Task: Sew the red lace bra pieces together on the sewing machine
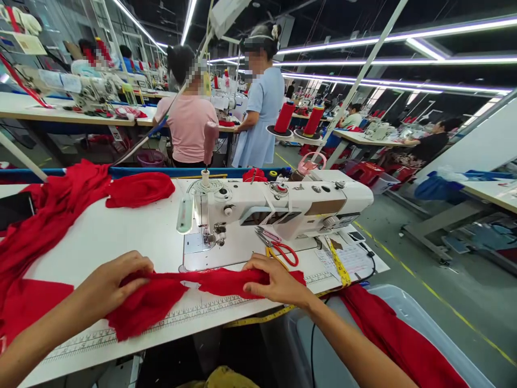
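A strip of red knit fabric (pixel 194 291) lies across the front of the white sewing table (pixel 121 237). My left hand (pixel 111 283) pinches its left part, fingers curled over the cloth. My right hand (pixel 274 280) presses and grips the right part, thumb tucked under the edge. The white sewing machine (pixel 278 207) stands just behind both hands, its needle area (pixel 210 237) a little beyond the cloth. Red-handled scissors (pixel 278 248) rest on the machine bed close to my right hand.
More red fabric (pixel 60 210) is heaped at the table's left. A yellow tape measure (pixel 339 267) lies at the right, and red cloth hangs into a grey bin (pixel 407 318). Two people work at a table behind, near red thread cones (pixel 285 117).
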The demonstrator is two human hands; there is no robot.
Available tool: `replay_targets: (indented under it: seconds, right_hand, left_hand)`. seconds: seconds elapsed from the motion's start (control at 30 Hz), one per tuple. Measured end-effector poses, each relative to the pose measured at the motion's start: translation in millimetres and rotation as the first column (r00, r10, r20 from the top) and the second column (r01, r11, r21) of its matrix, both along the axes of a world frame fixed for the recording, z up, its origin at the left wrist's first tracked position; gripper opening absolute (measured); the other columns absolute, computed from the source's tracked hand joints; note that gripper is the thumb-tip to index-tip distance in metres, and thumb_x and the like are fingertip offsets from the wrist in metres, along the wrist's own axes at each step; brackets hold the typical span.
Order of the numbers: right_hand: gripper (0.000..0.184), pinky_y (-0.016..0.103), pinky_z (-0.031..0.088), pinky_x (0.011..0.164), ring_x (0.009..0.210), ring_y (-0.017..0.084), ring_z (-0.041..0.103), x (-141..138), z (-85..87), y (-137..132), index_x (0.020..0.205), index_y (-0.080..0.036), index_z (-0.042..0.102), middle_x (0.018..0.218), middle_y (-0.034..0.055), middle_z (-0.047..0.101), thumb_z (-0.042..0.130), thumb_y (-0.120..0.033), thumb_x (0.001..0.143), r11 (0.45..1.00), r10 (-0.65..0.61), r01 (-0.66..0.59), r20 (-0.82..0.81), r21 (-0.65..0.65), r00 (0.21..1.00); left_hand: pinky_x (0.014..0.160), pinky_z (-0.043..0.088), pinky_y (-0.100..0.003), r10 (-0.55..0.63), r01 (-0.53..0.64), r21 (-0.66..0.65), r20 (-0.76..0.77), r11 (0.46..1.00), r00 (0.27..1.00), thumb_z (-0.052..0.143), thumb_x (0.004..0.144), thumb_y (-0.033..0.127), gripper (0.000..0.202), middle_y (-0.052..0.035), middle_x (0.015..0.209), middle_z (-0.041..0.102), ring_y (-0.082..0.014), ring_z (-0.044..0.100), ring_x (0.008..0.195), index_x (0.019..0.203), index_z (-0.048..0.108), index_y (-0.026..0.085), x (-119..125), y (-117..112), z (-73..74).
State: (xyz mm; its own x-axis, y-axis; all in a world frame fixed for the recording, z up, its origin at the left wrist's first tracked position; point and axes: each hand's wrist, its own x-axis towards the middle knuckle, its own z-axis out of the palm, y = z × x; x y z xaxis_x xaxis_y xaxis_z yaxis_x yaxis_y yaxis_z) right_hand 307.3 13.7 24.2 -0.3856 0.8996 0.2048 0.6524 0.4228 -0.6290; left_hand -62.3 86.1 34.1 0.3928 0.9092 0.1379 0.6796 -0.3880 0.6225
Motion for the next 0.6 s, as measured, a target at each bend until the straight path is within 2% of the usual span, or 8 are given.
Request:
replay_targets:
  seconds: [0.07, 0.13, 0.23, 0.3, 0.4, 0.5, 0.6]
  right_hand:
    - [0.020, 0.026, 0.045, 0.071, 0.081, 0.015, 0.060, -1.4, -3.0, 2.3, 0.097, -0.020, 0.066, 0.088, 0.0020, 0.063, 0.061, -0.039, 0.095, 1.000, 0.008, -0.009, -0.097, -0.003, 0.995]
    - [0.023, 0.027, 0.045, 0.072, 0.081, 0.015, 0.060, -1.4, -4.7, 6.4, 0.094, -0.020, 0.067, 0.087, 0.0022, 0.064, 0.057, -0.040, 0.097, 0.999, -0.001, -0.005, -0.162, -0.038, 0.987]
    - [0.031, 0.026, 0.044, 0.069, 0.076, 0.015, 0.058, 0.2, -4.5, 13.7, 0.087, -0.019, 0.066, 0.082, 0.0014, 0.063, 0.056, -0.047, 0.096, 0.984, -0.020, -0.023, -0.236, -0.177, 0.972]
    - [0.036, 0.025, 0.043, 0.065, 0.072, 0.015, 0.055, 1.3, -2.7, 17.1, 0.083, -0.019, 0.064, 0.079, 0.0006, 0.061, 0.056, -0.052, 0.095, 0.957, -0.045, -0.038, -0.278, -0.288, 0.959]
    - [0.042, 0.025, 0.039, 0.059, 0.068, 0.014, 0.051, 2.6, -0.5, 18.0, 0.078, -0.019, 0.061, 0.074, -0.0004, 0.056, 0.056, -0.058, 0.092, 0.910, -0.109, -0.036, -0.323, -0.412, 0.940]
    - [0.044, 0.025, 0.038, 0.057, 0.066, 0.015, 0.048, 5.9, -4.1, 16.7, 0.075, -0.020, 0.059, 0.073, -0.0002, 0.053, 0.057, -0.060, 0.091, 0.871, -0.177, -0.011, -0.335, -0.490, 0.926]
    - [0.043, 0.025, 0.040, 0.059, 0.070, 0.016, 0.049, 12.4, -14.2, 17.4, 0.076, -0.020, 0.059, 0.075, 0.0003, 0.052, 0.058, -0.061, 0.090, 0.834, -0.239, 0.028, -0.314, -0.551, 0.919]
  left_hand:
    - [0.075, 0.047, -0.029, -0.061, 0.061, -0.006, 0.010, 0.998, 0.998, 0.051, 0.084, 0.050, 0.027, -0.0024, 0.087, 0.068, -0.0218, 0.060, 0.079, 0.081, 0.067, 0.029, -5.6, 0.8, -5.3]
    - [0.076, 0.047, -0.029, -0.058, 0.059, -0.055, 0.029, 0.997, 0.998, 0.053, 0.085, 0.050, 0.025, -0.0018, 0.087, 0.068, -0.0219, 0.061, 0.081, 0.082, 0.066, 0.029, -8.8, 1.7, -5.5]
    - [0.078, 0.046, -0.027, -0.052, 0.066, -0.190, 0.076, 0.980, 0.996, 0.056, 0.084, 0.049, 0.024, -0.0001, 0.085, 0.068, -0.0217, 0.061, 0.083, 0.080, 0.065, 0.027, -9.6, 5.5, -2.0]
    - [0.075, 0.046, -0.026, -0.058, 0.087, -0.308, 0.101, 0.948, 0.993, 0.057, 0.084, 0.049, 0.024, 0.0015, 0.082, 0.067, -0.0203, 0.060, 0.080, 0.080, 0.065, 0.026, -10.0, 10.0, 0.8]
    - [0.071, 0.045, -0.024, -0.135, 0.171, -0.469, 0.109, 0.866, 0.985, 0.060, 0.083, 0.045, 0.022, 0.0026, 0.081, 0.065, -0.0182, 0.059, 0.076, 0.081, 0.063, 0.024, -12.4, 16.9, 6.3]
    - [0.073, 0.045, -0.025, -0.188, 0.237, -0.540, 0.144, 0.808, 0.971, 0.065, 0.080, 0.038, 0.017, 0.0018, 0.083, 0.063, -0.0179, 0.057, 0.079, 0.083, 0.062, 0.021, -14.1, 19.5, 12.4]
    - [0.072, 0.045, -0.025, -0.160, 0.256, -0.586, 0.211, 0.768, 0.964, 0.069, 0.076, 0.034, 0.018, 0.0017, 0.085, 0.063, -0.0171, 0.057, 0.080, 0.085, 0.063, 0.020, -12.4, 18.9, 15.5]
